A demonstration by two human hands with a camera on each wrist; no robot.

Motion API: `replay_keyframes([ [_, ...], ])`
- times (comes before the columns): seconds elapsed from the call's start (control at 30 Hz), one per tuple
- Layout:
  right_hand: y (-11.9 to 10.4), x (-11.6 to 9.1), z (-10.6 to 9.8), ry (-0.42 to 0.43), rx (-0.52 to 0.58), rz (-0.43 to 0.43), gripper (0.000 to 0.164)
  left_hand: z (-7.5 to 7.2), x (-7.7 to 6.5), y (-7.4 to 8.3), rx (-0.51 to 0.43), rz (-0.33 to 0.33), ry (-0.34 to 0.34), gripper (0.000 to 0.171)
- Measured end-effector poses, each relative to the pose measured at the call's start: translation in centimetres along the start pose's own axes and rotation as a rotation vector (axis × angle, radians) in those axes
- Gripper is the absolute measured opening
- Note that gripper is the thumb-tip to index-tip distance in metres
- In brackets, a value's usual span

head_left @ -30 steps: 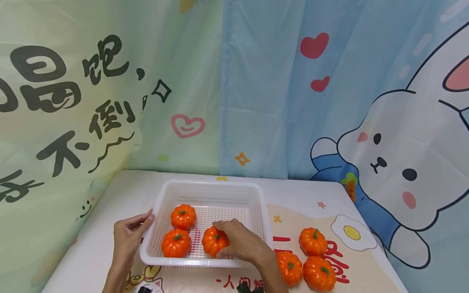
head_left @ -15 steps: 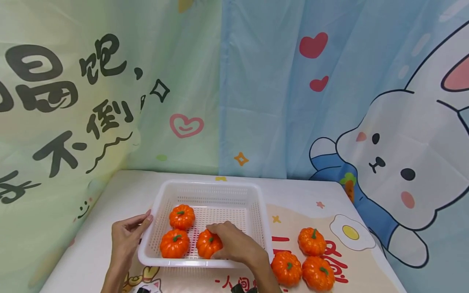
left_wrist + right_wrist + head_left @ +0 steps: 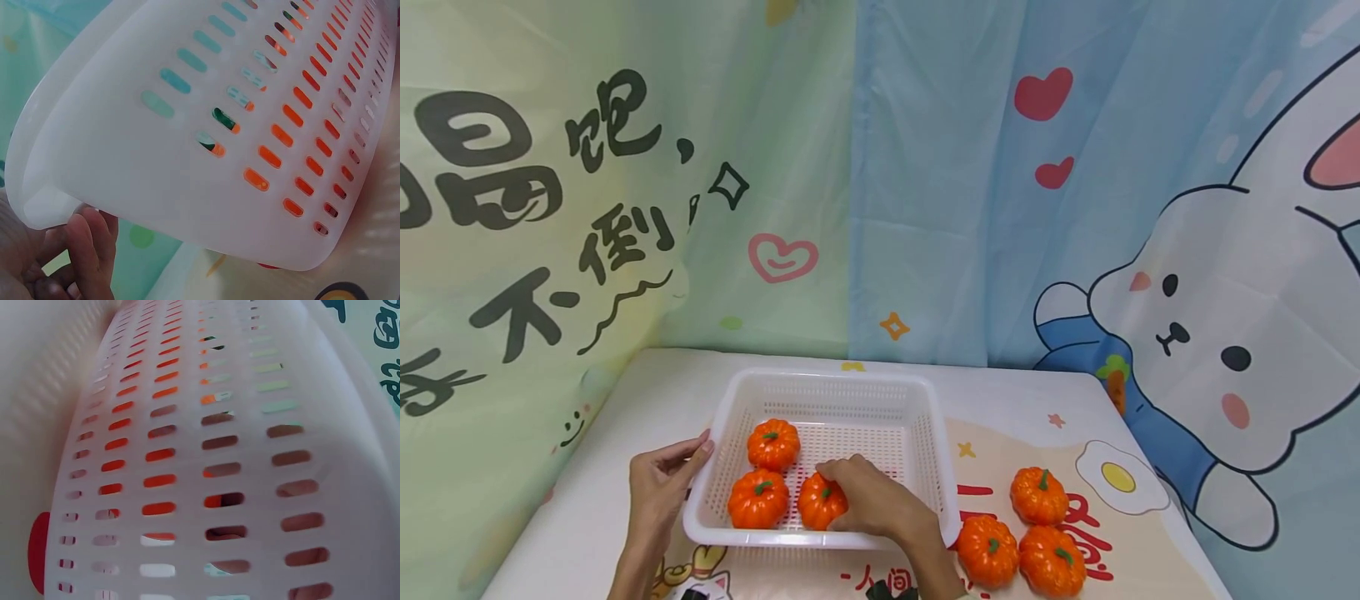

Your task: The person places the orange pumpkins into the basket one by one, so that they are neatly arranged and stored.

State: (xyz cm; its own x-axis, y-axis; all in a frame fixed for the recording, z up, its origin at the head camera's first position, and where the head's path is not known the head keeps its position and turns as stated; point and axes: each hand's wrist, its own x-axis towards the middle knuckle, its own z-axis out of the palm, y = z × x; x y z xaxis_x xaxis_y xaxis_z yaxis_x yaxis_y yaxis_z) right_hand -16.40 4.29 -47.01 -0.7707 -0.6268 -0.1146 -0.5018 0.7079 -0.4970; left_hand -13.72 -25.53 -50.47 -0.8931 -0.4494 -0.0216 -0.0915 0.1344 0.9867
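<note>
A white plastic basket [image 3: 838, 540] with slotted walls sits on the table. My left hand [image 3: 658, 475] pinches its left rim; in the left wrist view, the left fingers [image 3: 90, 247] curl beneath the rim. Inside, my right hand [image 3: 880, 504] grips a small orange pumpkin [image 3: 820, 502] with a green stem, covering its right side. Left of that one are two more pumpkins, one at the back [image 3: 772, 445] and one in front [image 3: 758, 500]. In the right wrist view the basket wall [image 3: 187, 481] hides most of the right hand; orange shows through its slots.
Right of the basket, three more pumpkins lie on the table: one at the back [image 3: 1039, 496], one at front left [image 3: 987, 551] and one at front right [image 3: 1052, 560]. A printed cloth covers the table [image 3: 1000, 400]. A patterned curtain [image 3: 917, 183] hangs behind.
My right hand has moved left inside the basket with the pumpkin, bringing it nearer to the front-left one. The left hand has stayed at the rim.
</note>
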Motion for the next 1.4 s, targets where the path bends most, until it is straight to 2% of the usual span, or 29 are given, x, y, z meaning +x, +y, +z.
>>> replay_keyframes([
  [0.33, -0.05, 0.38, 0.23, -0.014, -0.012, 0.002, 0.068, -0.05, 0.03, -0.02, -0.002, 0.001, -0.015, 0.039],
  [0.67, 0.10, 0.79, 0.20, -0.029, -0.040, -0.002, 0.067, -0.03, 0.20, -0.18, 0.019, -0.032, -0.009, 0.040],
  [1.1, 0.03, 0.77, 0.11, -0.027, -0.054, -0.012, 0.067, -0.03, -0.01, -0.02, 0.010, -0.008, -0.003, 0.037],
  [1.4, 0.05, 0.66, 0.11, -0.033, -0.049, 0.000, 0.072, -0.06, 0.06, -0.03, 0.006, -0.013, -0.009, 0.038],
])
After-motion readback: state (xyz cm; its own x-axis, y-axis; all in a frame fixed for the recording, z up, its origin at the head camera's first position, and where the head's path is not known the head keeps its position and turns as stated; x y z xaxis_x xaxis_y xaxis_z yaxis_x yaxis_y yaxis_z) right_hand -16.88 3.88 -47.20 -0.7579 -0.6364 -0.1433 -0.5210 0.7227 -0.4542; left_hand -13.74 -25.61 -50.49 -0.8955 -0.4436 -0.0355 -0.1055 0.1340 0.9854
